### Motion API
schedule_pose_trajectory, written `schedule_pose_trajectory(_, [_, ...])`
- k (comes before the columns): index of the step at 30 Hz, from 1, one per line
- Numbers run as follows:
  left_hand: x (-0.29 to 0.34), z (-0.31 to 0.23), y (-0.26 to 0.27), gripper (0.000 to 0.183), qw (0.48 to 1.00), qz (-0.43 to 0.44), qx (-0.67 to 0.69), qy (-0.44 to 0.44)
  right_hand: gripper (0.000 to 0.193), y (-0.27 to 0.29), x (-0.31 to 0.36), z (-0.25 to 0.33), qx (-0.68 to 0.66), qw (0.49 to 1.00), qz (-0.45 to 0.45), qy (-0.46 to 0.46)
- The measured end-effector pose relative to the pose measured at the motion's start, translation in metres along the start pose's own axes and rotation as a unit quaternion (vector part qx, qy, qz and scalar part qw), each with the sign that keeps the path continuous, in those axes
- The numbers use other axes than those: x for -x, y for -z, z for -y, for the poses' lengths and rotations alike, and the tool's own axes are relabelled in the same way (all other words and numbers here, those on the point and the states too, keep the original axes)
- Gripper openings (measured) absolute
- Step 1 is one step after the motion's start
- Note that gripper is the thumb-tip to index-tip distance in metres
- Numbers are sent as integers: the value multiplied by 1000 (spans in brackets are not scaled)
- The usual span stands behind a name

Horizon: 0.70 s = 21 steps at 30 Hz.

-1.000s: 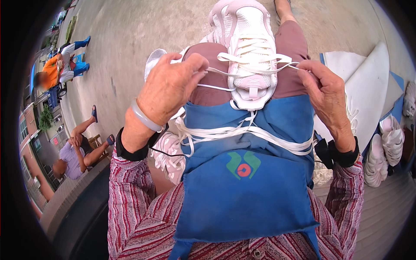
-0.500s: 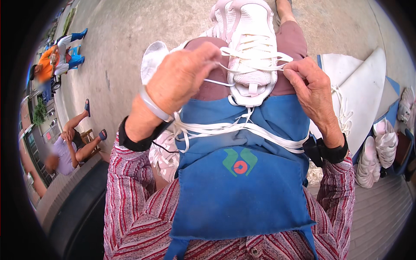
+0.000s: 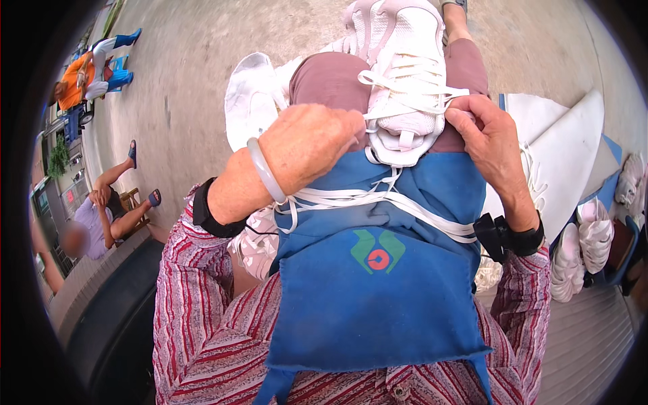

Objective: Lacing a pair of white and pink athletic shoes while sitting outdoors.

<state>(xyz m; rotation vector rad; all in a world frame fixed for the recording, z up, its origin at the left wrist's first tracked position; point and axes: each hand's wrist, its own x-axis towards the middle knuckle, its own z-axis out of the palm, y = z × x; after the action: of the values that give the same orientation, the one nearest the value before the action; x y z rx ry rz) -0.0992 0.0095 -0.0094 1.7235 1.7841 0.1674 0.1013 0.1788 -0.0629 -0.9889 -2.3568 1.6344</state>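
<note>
A white sneaker [image 3: 413, 40] lies on my lap with its heel end toward me and white shoelaces [image 3: 412, 84] crossing its tongue. On its left side my left hand [image 3: 314, 145] is closed in a pinch on the lace near the collar; its fingertips are partly hidden. My right hand [image 3: 484, 128] pinches the lace at the sneaker's right edge, thumb and forefinger together. Between the hands, a loop of lace stands out at the upper left of the tongue. A bundle of loose white laces [image 3: 385, 197] lies across my blue apron [image 3: 378, 310].
More white shoes rest beyond the sneaker and at my left, one a white shoe [image 3: 251, 101]. To the right are white sheets [image 3: 560, 155] and several pale sneakers [image 3: 567, 263]. A seated person [image 3: 101, 219] and a person in orange [image 3: 74, 84] are off to the left.
My left hand has moved down toward the sneaker's collar, drawing the lace with it. The right hand has shifted slightly, still pinching. The sneaker sits a little further right in view.
</note>
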Motion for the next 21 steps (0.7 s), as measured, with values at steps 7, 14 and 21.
schedule_pose_trajectory(7, [-22, 18, 9, 11, 961, -259, -11, -93, 15, -11, 17, 5, 164, 963, -176, 123])
schedule_pose_trajectory(14, [-17, 16, -25, 10, 948, -318, -14, -31, 24, -19, 27, 9, 225, 952, -155, 137])
schedule_pose_trajectory(21, [-31, 24, -26, 6, 951, -306, 41, -5, 28, -25, 25, 11, 287, 942, -130, 114])
